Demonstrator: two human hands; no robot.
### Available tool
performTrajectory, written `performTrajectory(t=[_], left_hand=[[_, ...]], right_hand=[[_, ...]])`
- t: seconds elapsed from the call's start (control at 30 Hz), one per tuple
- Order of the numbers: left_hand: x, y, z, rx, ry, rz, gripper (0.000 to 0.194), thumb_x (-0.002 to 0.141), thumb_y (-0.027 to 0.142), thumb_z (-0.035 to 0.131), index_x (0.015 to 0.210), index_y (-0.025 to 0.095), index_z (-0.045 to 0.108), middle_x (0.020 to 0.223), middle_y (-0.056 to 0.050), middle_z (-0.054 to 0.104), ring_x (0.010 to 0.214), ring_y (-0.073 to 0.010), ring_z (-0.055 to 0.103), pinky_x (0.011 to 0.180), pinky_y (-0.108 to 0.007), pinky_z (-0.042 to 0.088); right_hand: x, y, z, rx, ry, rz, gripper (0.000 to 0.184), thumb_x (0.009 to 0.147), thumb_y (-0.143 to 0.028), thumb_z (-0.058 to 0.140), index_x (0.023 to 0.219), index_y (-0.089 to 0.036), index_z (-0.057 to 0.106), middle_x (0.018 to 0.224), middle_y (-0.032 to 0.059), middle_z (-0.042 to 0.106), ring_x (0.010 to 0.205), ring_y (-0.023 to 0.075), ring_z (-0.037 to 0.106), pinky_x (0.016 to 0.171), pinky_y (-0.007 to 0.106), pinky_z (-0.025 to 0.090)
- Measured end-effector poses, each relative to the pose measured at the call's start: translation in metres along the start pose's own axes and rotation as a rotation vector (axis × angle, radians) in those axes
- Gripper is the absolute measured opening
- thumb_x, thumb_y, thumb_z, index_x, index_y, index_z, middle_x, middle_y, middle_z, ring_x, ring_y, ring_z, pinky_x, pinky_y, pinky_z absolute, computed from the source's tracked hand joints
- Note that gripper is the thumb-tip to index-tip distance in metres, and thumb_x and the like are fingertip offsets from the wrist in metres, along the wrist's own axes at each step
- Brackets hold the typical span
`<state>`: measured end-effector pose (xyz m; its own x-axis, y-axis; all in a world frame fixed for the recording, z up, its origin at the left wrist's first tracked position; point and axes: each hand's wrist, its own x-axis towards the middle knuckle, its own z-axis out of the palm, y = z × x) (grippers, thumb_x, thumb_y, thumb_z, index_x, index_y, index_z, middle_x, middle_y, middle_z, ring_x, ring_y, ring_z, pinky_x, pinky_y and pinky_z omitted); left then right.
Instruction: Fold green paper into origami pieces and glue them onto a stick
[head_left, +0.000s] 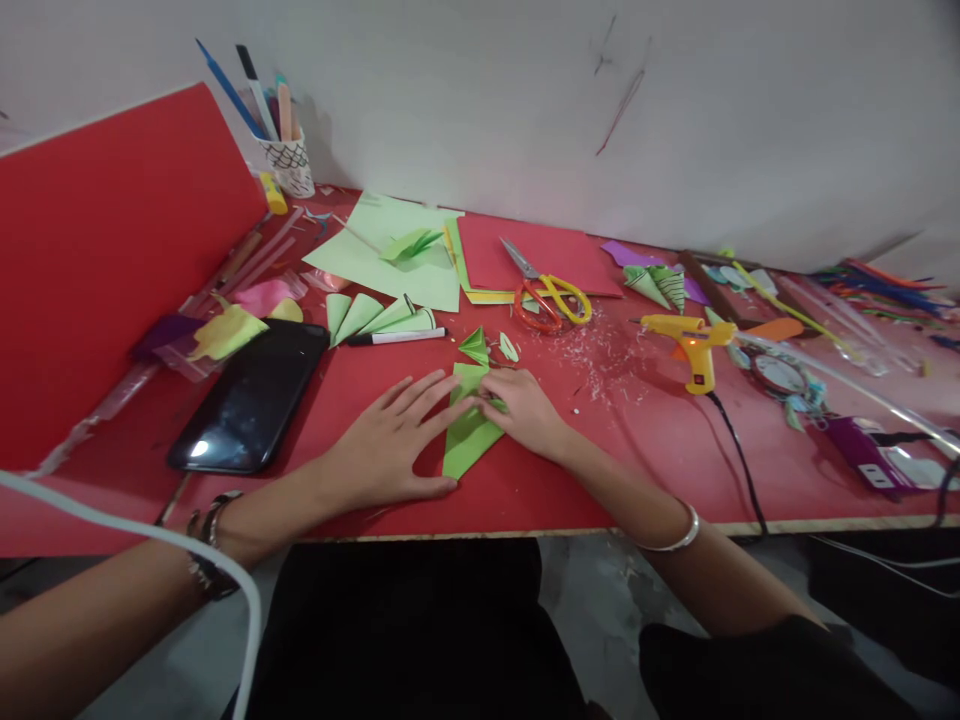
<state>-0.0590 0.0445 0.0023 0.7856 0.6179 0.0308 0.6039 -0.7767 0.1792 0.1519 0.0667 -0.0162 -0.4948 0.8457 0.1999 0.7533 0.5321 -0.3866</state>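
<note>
A bright green piece of paper (469,440) lies at the table's front, between my two hands. My left hand (394,435) rests flat with its fingers spread, the index fingertip on the paper's upper part and the thumb at its lower left corner. Curled over the paper's upper right, my right hand (529,412) has thumb and fingers closed on it; the pinch itself is partly hidden. Just beyond the paper sit a small folded green piece (474,346) and a pale green loop-shaped scrap (508,347).
Farther back lie scissors (551,290) on red sheets (536,255), folded green cones (375,315) and a marker (397,338). A black phone (255,400) lies left. At right, a yellow glue gun (694,345) trails its cord over the table edge. A white cable (187,550) crosses my left forearm.
</note>
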Motion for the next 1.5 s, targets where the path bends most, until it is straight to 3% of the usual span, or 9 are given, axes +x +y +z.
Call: performTrajectory(t=[0.17,0.57,0.73,0.83,0.97,1.13,1.3,1.5], left_hand=[[-0.001,0.003,0.0,-0.027,-0.112,0.132,0.056,0.085,0.051,0.03,0.136,0.028,0.021,0.145,0.001,0.016,0.132,-0.0177,0.015,0.107,-0.035,0.006],[-0.003,0.0,-0.001,-0.055,-0.184,0.105,0.062,0.083,0.053,0.034,0.137,0.031,0.013,0.145,0.001,0.01,0.132,-0.0196,0.013,0.107,-0.037,0.006],[-0.003,-0.002,-0.001,-0.052,-0.192,0.1,0.065,0.081,0.052,0.038,0.137,0.031,0.012,0.145,0.001,0.01,0.132,-0.0201,0.013,0.107,-0.036,0.006],[-0.002,-0.002,0.0,-0.061,-0.172,0.12,0.064,0.081,0.051,0.038,0.137,0.031,0.013,0.145,0.001,0.013,0.132,-0.0191,0.014,0.107,-0.036,0.006],[-0.002,-0.002,-0.001,-0.069,-0.15,0.122,0.066,0.08,0.051,0.039,0.137,0.029,0.013,0.145,0.0,0.015,0.131,-0.0183,0.016,0.107,-0.036,0.008],[-0.001,-0.003,-0.001,-0.068,-0.158,0.121,0.064,0.08,0.051,0.038,0.136,0.028,0.018,0.144,0.0,0.017,0.131,-0.0178,0.017,0.107,-0.037,0.008],[-0.002,-0.004,-0.002,-0.064,-0.169,0.133,0.064,0.08,0.052,0.038,0.136,0.03,0.018,0.145,0.001,0.016,0.131,-0.0186,0.018,0.106,-0.038,0.008],[-0.001,-0.004,-0.002,-0.073,-0.209,0.096,0.067,0.078,0.053,0.041,0.136,0.031,0.016,0.145,0.001,0.014,0.131,-0.0187,0.017,0.106,-0.038,0.007]], right_hand=[[0.0,-0.001,0.0,-0.006,-0.012,0.007,0.015,0.08,-0.021,0.048,0.066,-0.017,0.046,0.066,-0.0012,0.052,0.064,0.0115,0.044,0.061,0.023,0.027],[-0.002,-0.002,0.0,0.011,0.02,0.017,0.018,0.081,-0.026,0.048,0.066,-0.017,0.047,0.066,-0.0006,0.052,0.066,0.0123,0.046,0.063,0.025,0.029],[-0.006,-0.005,-0.003,-0.05,0.088,0.054,0.011,0.081,-0.026,0.048,0.081,-0.016,0.052,0.08,0.0034,0.054,0.078,0.016,0.048,0.072,0.028,0.032],[-0.014,-0.012,-0.01,-0.102,0.107,0.03,0.016,0.081,-0.026,0.047,0.093,-0.017,0.054,0.093,0.0063,0.053,0.089,0.0189,0.046,0.08,0.032,0.031],[-0.035,-0.028,-0.02,-0.086,0.034,-0.097,0.019,0.083,-0.024,0.044,0.093,-0.024,0.06,0.1,0.0049,0.053,0.095,0.0183,0.046,0.086,0.035,0.029],[-0.058,-0.05,-0.024,-0.086,-0.088,-0.254,0.025,0.083,-0.023,0.043,0.1,-0.029,0.059,0.11,0.0042,0.053,0.103,0.018,0.045,0.096,0.043,0.018],[-0.065,-0.058,-0.021,-0.135,-0.143,-0.27,0.029,0.084,-0.025,0.04,0.109,-0.028,0.054,0.112,0.005,0.054,0.107,0.0176,0.045,0.099,0.045,0.013],[-0.063,-0.046,-0.021,-0.104,-0.104,-0.24,0.026,0.083,-0.022,0.041,0.104,-0.025,0.056,0.105,0.0033,0.06,0.1,0.0153,0.051,0.101,0.044,0.012]])
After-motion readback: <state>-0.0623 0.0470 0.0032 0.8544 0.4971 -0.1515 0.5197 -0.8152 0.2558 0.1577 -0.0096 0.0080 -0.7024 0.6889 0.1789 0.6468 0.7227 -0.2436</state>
